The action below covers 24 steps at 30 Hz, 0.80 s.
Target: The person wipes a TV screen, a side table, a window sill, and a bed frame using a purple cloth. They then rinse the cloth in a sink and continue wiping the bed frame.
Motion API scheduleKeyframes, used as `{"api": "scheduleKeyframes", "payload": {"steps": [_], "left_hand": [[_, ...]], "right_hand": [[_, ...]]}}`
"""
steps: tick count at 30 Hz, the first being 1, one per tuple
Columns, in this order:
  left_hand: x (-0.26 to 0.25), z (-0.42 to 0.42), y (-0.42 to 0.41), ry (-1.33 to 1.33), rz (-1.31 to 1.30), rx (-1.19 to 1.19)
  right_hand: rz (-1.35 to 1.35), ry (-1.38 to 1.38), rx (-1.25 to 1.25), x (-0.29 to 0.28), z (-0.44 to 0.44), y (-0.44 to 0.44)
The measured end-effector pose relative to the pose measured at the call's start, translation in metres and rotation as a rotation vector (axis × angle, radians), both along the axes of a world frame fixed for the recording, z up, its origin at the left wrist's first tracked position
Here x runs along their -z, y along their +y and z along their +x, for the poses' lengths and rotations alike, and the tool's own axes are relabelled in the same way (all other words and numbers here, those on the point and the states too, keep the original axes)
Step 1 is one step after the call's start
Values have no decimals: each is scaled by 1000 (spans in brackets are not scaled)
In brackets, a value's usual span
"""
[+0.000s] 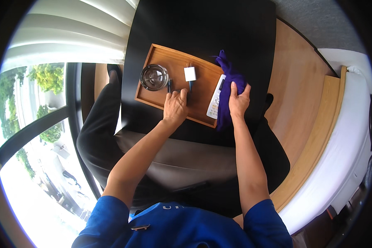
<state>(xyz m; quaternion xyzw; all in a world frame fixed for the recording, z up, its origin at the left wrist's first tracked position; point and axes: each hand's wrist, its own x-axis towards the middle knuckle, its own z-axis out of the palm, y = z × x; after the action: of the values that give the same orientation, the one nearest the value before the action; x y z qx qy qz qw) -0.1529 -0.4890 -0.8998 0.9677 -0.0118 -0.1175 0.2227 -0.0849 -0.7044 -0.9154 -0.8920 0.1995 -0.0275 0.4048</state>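
A wooden tray (201,90) lies tilted in view on a black table. My left hand (176,104) reaches over its near edge, fingertips at a small dark object (169,86) beside a glass ashtray (154,77); whether the fingers grip it is hidden. Just above my left hand lies a white charger plug (190,73) with its prongs pointing away from me, and a thin blue item (190,86) below it. My right hand (239,99) holds a bunched purple cloth (225,102) over the tray's right edge, against a white remote control (215,102).
The black table (204,28) extends beyond the tray. A brown padded seat edge (186,155) is between my legs and the table. White curtains (71,34) and a window stand at left. At right are a wood floor (294,86) and a white-covered bed (338,155).
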Motion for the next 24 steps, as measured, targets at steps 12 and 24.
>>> {"api": "scheduleKeyframes", "payload": {"steps": [12,24], "left_hand": [[-170,-46,156,250,-1442,-1071],[7,0,203,157,-366,-721]], "right_hand": [[-494,-30,-687,-14,-30,107],[56,-80,-1065,-40,-70,231]]}}
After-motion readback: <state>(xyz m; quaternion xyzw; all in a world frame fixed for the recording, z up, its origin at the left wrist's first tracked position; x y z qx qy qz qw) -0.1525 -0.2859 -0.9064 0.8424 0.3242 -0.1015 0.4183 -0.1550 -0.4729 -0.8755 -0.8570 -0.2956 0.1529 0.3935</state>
